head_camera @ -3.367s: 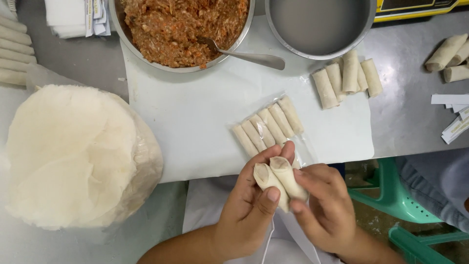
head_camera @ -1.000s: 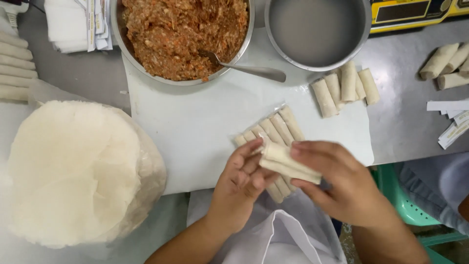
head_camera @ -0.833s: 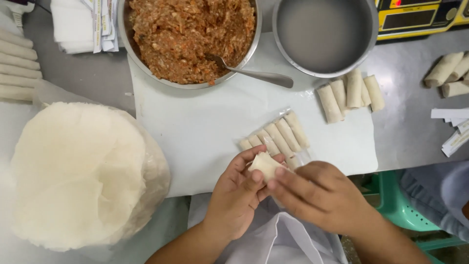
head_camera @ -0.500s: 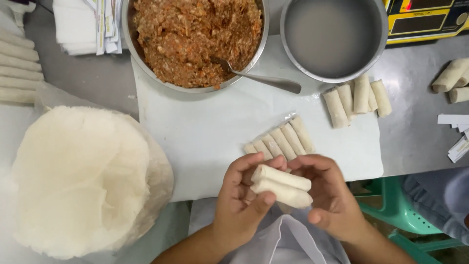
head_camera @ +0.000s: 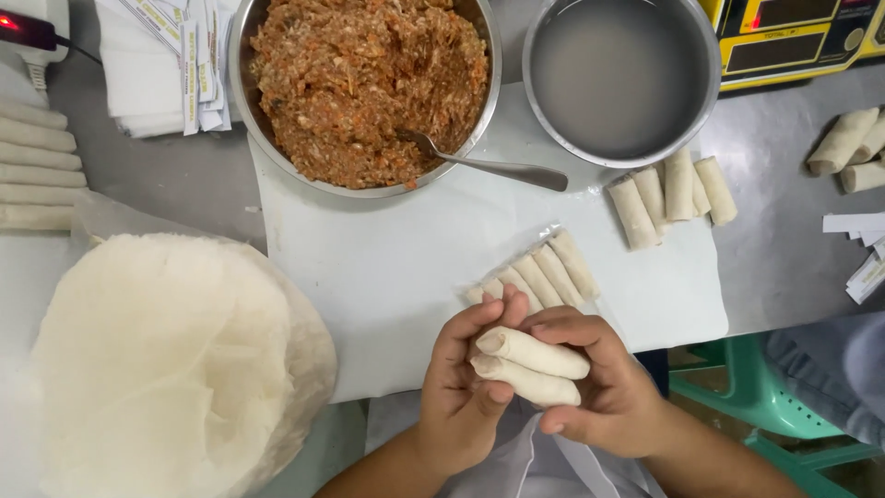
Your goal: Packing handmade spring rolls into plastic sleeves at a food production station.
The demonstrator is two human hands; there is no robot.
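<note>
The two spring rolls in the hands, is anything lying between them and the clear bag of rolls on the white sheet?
Nothing visible: the two spring rolls are right beside the clear bag of rolls.

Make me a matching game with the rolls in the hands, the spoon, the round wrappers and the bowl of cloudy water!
Things:
1. two rolls
2. spoon
3. stack of round wrappers
4. bowl of cloudy liquid

Places:
A. at the far left of the table
B. resting in the bowl of filling
C. held between the left hand and right hand
D. at the top, right of the filling bowl

Pairs: 1-C, 2-B, 3-A, 4-D
</note>
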